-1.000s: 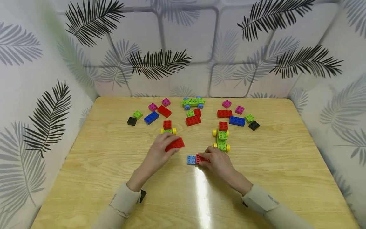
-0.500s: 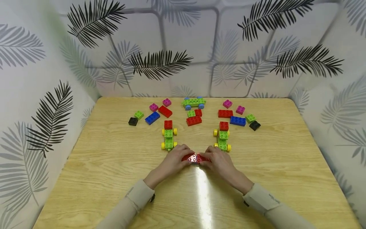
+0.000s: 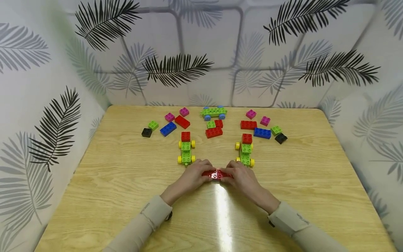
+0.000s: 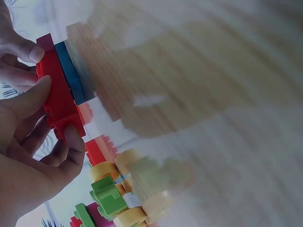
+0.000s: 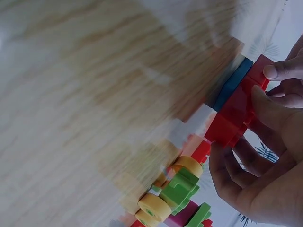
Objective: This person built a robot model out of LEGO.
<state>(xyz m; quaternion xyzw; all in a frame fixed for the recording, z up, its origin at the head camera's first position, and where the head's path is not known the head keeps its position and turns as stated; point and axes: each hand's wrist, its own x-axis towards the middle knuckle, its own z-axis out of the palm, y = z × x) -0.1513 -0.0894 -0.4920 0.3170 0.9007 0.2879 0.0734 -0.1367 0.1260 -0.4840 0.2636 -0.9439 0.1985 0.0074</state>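
Left grip [image 3: 192, 176] is clamped on one red brick [image 4: 64, 105], right grip [image 3: 243, 177] on another red brick [image 5: 236, 108]; light, rigid handling is expected, opposite sides to be pinched.

Two hands [image 3: 196, 175], three wheeled toys [image 3: 213, 112], four pink bricks [image 3: 169, 117]

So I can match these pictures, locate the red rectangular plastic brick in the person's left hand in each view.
Head: the red rectangular plastic brick lies just below centre, between left hand and right hand.
Left wrist: left side, slightly above mid-height.
Right wrist: upper right, beyond the right hand's red brick.
Shared landmark: the left hand.
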